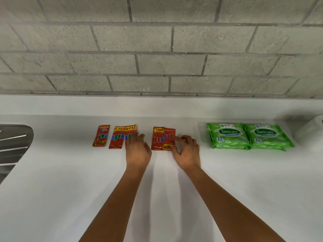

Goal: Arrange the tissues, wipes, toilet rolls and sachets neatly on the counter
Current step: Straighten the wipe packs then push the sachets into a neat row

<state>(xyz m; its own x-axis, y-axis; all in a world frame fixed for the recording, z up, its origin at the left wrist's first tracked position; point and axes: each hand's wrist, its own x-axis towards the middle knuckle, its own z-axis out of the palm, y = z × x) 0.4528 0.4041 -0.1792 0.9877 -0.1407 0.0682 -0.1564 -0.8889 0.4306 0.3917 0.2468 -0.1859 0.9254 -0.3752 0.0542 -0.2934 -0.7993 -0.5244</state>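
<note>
Several red sachets lie in a row on the white counter (70, 172). One single sachet (101, 135) is at the left, then a joined pair (120, 137), then another pair (163, 138). My left hand (138, 151) rests flat on the right half of the first pair, fingers spread. My right hand (187, 152) touches the right edge of the second pair with its fingertips. Two green Sanicare wipe packs (229, 135) (267, 136) lie side by side to the right. A white toilet roll (312, 131) sits at the far right edge, partly cut off.
A steel sink drainer (14, 145) lies at the left edge. A grey block wall (157, 49) rises behind the counter.
</note>
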